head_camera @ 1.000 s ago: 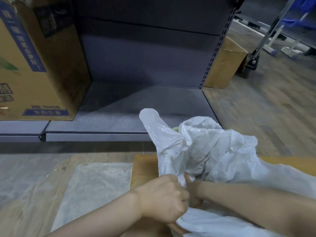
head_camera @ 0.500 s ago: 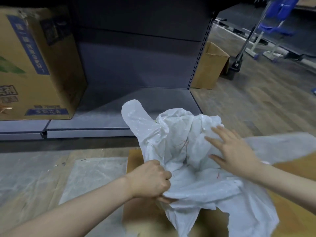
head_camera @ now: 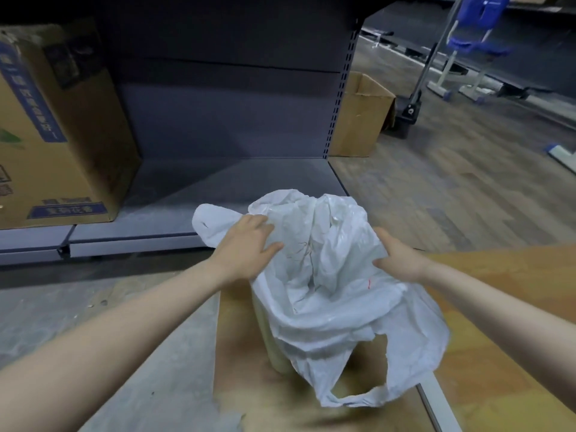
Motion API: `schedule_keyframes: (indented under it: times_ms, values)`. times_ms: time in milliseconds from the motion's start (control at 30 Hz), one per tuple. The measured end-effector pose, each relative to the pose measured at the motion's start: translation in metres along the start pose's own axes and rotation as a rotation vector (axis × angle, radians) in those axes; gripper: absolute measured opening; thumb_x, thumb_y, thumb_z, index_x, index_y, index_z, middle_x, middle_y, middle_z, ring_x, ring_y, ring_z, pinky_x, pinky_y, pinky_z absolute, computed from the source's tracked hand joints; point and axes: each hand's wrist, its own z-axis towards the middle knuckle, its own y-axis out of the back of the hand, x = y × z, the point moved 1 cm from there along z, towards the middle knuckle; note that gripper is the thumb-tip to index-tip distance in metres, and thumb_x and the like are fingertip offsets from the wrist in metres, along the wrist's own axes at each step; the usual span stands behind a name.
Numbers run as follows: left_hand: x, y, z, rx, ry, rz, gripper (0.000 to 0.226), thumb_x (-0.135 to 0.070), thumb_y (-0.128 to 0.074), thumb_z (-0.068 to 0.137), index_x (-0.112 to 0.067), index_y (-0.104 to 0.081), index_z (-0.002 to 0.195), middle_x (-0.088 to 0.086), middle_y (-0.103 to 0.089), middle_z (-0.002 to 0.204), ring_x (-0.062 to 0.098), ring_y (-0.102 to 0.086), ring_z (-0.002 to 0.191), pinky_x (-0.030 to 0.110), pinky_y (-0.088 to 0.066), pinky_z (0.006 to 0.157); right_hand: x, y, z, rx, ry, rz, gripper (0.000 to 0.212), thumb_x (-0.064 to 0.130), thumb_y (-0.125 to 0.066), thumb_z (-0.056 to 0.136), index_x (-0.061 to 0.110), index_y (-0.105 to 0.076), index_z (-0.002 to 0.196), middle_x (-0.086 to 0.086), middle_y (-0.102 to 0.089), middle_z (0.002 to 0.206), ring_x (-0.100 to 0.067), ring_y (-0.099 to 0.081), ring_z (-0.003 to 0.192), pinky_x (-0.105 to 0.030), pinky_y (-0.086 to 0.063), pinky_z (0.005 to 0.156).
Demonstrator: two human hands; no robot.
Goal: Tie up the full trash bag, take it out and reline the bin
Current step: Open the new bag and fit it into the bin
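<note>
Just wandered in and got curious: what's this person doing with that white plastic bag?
A person is spreading a white plastic bag over a small pale bin on the floor. The left hand and right hand press on the bag's top edges with fairly straight fingers. The bag is crumpled and loosely draped, one handle loop hanging down in front.

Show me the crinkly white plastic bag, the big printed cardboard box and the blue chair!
white plastic bag (head_camera: 327, 307), head view, crumpled middle.
big printed cardboard box (head_camera: 59, 145), head view, front corner.
blue chair (head_camera: 481, 26), head view, seat back.

Both forearms are bare to the frame's edge, no sleeves, and each grip, left (head_camera: 246, 244) and right (head_camera: 402, 260), is ungloved.
</note>
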Motion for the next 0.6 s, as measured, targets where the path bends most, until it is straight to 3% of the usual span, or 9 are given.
schedule_keyframes:
  times_ms: [100, 167, 200, 267, 333, 400, 500, 600]
  values:
    - [-0.003, -0.003, 0.013, -0.059, 0.115, -0.009, 0.046, -0.024, -0.048, 0.095, -0.01, -0.038, 0.138, 0.01, -0.026, 0.146, 0.028, -0.023, 0.132, 0.035, -0.032, 0.103, 0.0, -0.002, 0.002, -0.045, -0.027, -0.086, 0.056, 0.002, -0.047, 0.087, 0.016, -0.03, 0.138, -0.012, -0.057, 0.121, -0.031, -0.054, 0.111, -0.037, -0.045, 0.094]
    - [0.0, -0.004, 0.022, -0.08, 0.276, -0.07, 0.039, -0.014, -0.047, 0.093, -0.005, -0.039, 0.131, 0.016, -0.02, 0.144, 0.034, -0.023, 0.128, 0.037, -0.036, 0.097, 0.0, -0.004, 0.001, -0.061, -0.042, -0.14, 0.049, 0.004, -0.048, 0.088, 0.015, -0.033, 0.133, -0.014, -0.06, 0.114, -0.032, -0.057, 0.103, -0.037, -0.047, 0.086]
    - [0.003, -0.004, 0.025, -0.085, 0.361, -0.144, 0.03, -0.009, -0.044, 0.094, -0.002, -0.043, 0.122, 0.018, -0.026, 0.141, 0.036, -0.031, 0.123, 0.036, -0.038, 0.091, 0.0, -0.004, 0.001, -0.061, -0.042, -0.143, 0.044, 0.004, -0.048, 0.088, 0.014, -0.035, 0.129, -0.014, -0.06, 0.112, -0.032, -0.058, 0.101, -0.036, -0.046, 0.084]
    - [0.012, -0.008, 0.029, -0.147, 0.493, -0.312, 0.012, -0.006, -0.038, 0.095, -0.003, -0.048, 0.088, 0.018, -0.05, 0.111, 0.036, -0.047, 0.097, 0.033, -0.037, 0.067, 0.0, -0.004, 0.001, -0.062, -0.033, -0.145, 0.038, 0.005, -0.049, 0.089, 0.011, -0.037, 0.124, -0.014, -0.06, 0.111, -0.032, -0.057, 0.1, -0.038, -0.047, 0.084]
    - [0.021, -0.013, 0.027, -0.251, 0.545, -0.435, 0.032, -0.009, -0.036, 0.096, -0.008, -0.036, 0.064, 0.01, -0.049, 0.073, 0.03, -0.044, 0.073, 0.032, -0.026, 0.049, -0.001, -0.002, 0.003, -0.062, -0.023, -0.168, 0.036, 0.006, -0.05, 0.09, 0.009, -0.038, 0.123, -0.014, -0.059, 0.111, -0.032, -0.057, 0.101, -0.04, -0.048, 0.086]
    - [0.024, -0.012, 0.02, -0.358, 0.586, -0.524, 0.04, -0.013, -0.036, 0.097, -0.008, -0.032, 0.058, 0.005, -0.04, 0.059, 0.025, -0.038, 0.064, 0.03, -0.023, 0.046, -0.003, 0.0, 0.006, -0.061, -0.006, -0.183, 0.035, 0.008, -0.05, 0.09, 0.009, -0.038, 0.123, -0.015, -0.058, 0.112, -0.033, -0.057, 0.102, -0.042, -0.048, 0.089]
    - [0.029, -0.016, 0.004, -0.398, 0.616, -0.53, 0.043, -0.015, -0.036, 0.099, -0.008, -0.034, 0.057, 0.005, -0.04, 0.058, 0.025, -0.039, 0.064, 0.031, -0.026, 0.048, -0.001, 0.004, 0.012, -0.132, 0.03, -0.209, 0.029, 0.011, -0.055, 0.089, 0.007, -0.043, 0.115, -0.016, -0.06, 0.108, -0.035, -0.057, 0.1, -0.042, -0.048, 0.085]
    - [0.033, -0.035, -0.015, -0.315, 0.605, -0.52, 0.039, -0.018, -0.034, 0.099, -0.001, -0.048, 0.067, 0.011, -0.056, 0.065, 0.034, -0.055, 0.067, 0.039, -0.048, 0.059, 0.002, 0.005, 0.014, -0.261, 0.027, -0.245, 0.032, 0.031, -0.063, 0.087, 0.012, -0.049, 0.108, -0.006, -0.064, 0.1, -0.03, -0.06, 0.095, -0.036, -0.047, 0.073]
